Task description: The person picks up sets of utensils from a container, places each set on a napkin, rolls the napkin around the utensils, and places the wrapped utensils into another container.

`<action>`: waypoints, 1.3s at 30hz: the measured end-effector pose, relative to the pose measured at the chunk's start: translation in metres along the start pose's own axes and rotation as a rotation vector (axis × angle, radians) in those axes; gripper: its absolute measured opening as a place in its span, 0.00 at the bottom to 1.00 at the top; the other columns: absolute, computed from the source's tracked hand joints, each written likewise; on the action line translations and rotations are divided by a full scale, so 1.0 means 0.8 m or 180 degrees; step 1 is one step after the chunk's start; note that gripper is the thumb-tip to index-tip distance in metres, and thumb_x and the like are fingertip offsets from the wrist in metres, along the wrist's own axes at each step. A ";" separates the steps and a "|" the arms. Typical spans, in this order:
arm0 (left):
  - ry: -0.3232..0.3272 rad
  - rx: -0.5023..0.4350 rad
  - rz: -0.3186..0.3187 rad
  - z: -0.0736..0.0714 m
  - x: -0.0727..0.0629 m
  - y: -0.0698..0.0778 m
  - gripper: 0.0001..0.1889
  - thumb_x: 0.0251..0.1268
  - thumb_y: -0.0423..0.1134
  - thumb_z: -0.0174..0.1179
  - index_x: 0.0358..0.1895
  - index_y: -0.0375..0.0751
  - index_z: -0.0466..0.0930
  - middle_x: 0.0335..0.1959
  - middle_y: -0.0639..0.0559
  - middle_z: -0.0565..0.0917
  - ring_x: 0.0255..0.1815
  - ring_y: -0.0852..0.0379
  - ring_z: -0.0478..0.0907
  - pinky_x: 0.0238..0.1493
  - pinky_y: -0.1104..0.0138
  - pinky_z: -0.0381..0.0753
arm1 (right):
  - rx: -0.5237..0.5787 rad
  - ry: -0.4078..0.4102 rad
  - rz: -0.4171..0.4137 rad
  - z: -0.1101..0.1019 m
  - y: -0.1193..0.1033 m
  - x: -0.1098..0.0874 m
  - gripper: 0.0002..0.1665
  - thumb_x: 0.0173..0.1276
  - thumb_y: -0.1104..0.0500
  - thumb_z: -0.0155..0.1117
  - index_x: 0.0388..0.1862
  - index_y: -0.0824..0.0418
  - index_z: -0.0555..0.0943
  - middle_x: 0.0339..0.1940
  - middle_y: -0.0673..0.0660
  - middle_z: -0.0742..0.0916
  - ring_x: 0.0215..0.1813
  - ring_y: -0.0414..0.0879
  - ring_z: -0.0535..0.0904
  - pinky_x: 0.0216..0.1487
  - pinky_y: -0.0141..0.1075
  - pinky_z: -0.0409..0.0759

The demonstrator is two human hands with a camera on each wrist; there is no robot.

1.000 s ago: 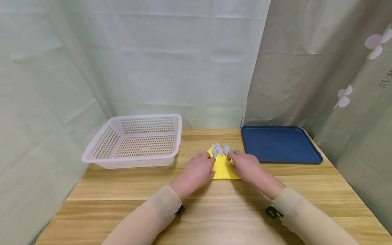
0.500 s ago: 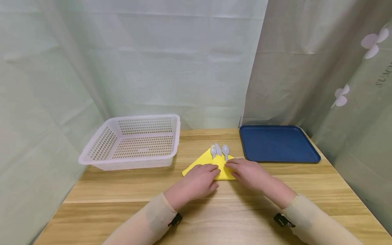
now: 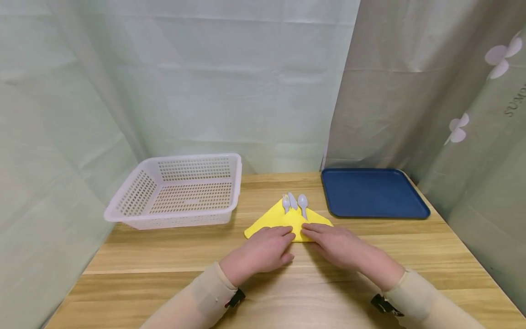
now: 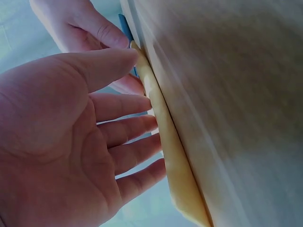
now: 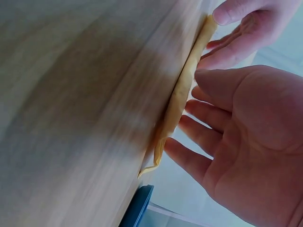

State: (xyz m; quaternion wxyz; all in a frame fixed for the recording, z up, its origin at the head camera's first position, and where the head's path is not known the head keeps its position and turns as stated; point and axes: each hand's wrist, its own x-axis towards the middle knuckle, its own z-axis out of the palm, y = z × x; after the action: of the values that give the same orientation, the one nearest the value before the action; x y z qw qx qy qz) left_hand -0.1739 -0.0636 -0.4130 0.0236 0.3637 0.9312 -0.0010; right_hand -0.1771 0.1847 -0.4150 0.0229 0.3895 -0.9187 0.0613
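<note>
A yellow cloth napkin (image 3: 297,226), folded into a rough triangle, lies on the wooden table between both hands. From its far side stick out the heads of a light grey fork (image 3: 286,203), a knife (image 3: 292,201) and a spoon (image 3: 302,202); the folded cloth hides their lower ends. My left hand (image 3: 263,249) rests straight fingertips on the near left of the napkin, and my right hand (image 3: 339,244) does likewise on the right. In the left wrist view, the left fingers (image 4: 137,127) touch the rolled napkin edge (image 4: 175,163). The right fingers (image 5: 203,132) touch it in the right wrist view.
A white perforated basket (image 3: 230,214) stands at the back left of the table. At the back right lies a dark blue tray (image 3: 376,194). Pale curtains (image 3: 234,91) hang close behind and at both sides.
Both hands have drawn back from beside the fork and spoon towards the napkin's near edge, fingers now flatter. More of the napkin shows at left and right. The cutlery has hardly moved.
</note>
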 end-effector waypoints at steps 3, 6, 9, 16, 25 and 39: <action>-0.0004 0.0003 0.0008 0.001 0.000 -0.001 0.28 0.81 0.54 0.66 0.74 0.42 0.81 0.77 0.45 0.78 0.77 0.48 0.76 0.74 0.53 0.76 | 0.0022 -0.0031 0.0028 0.002 0.001 -0.003 0.26 0.82 0.60 0.68 0.76 0.61 0.81 0.78 0.59 0.82 0.75 0.58 0.80 0.62 0.56 0.85; -0.0005 0.0041 0.0024 0.001 0.001 0.000 0.28 0.81 0.54 0.65 0.74 0.42 0.81 0.77 0.45 0.78 0.77 0.48 0.77 0.75 0.54 0.75 | 0.0041 -0.0067 0.0063 0.003 0.003 -0.005 0.27 0.82 0.60 0.68 0.77 0.61 0.81 0.79 0.59 0.81 0.74 0.59 0.81 0.64 0.56 0.84; -0.0020 0.0095 0.0036 0.001 0.003 0.001 0.28 0.82 0.54 0.65 0.73 0.42 0.81 0.77 0.44 0.79 0.75 0.48 0.78 0.75 0.56 0.74 | 0.0044 -0.0078 0.0076 0.003 0.005 -0.007 0.27 0.82 0.60 0.68 0.77 0.60 0.81 0.79 0.59 0.80 0.73 0.59 0.82 0.64 0.57 0.84; -0.0008 0.0177 0.0064 0.001 0.005 0.004 0.26 0.81 0.54 0.65 0.72 0.41 0.82 0.75 0.43 0.80 0.73 0.48 0.80 0.75 0.57 0.74 | -0.0020 -0.0159 0.0073 0.004 0.006 -0.013 0.29 0.81 0.60 0.70 0.78 0.61 0.80 0.79 0.60 0.80 0.74 0.59 0.81 0.66 0.56 0.83; 0.0058 0.0252 0.0098 0.004 0.007 0.004 0.24 0.82 0.53 0.64 0.69 0.43 0.83 0.73 0.43 0.82 0.69 0.48 0.83 0.74 0.58 0.76 | -0.0025 -0.0178 0.0041 0.002 0.005 -0.024 0.31 0.80 0.60 0.71 0.78 0.64 0.78 0.77 0.62 0.82 0.74 0.59 0.81 0.68 0.56 0.81; 0.0193 0.0315 0.0167 0.003 0.012 0.002 0.21 0.82 0.52 0.65 0.67 0.47 0.85 0.62 0.49 0.88 0.61 0.52 0.86 0.70 0.58 0.78 | -0.0045 -0.0231 0.0078 0.000 0.003 -0.034 0.30 0.81 0.59 0.71 0.78 0.64 0.79 0.77 0.62 0.81 0.77 0.59 0.78 0.70 0.59 0.79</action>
State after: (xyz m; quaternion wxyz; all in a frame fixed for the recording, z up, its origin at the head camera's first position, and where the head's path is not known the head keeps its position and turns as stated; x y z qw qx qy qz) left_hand -0.1793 -0.0560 -0.4161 -0.0227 0.3885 0.9205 -0.0353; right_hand -0.1597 0.2055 -0.4180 -0.0084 0.3799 -0.9241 0.0409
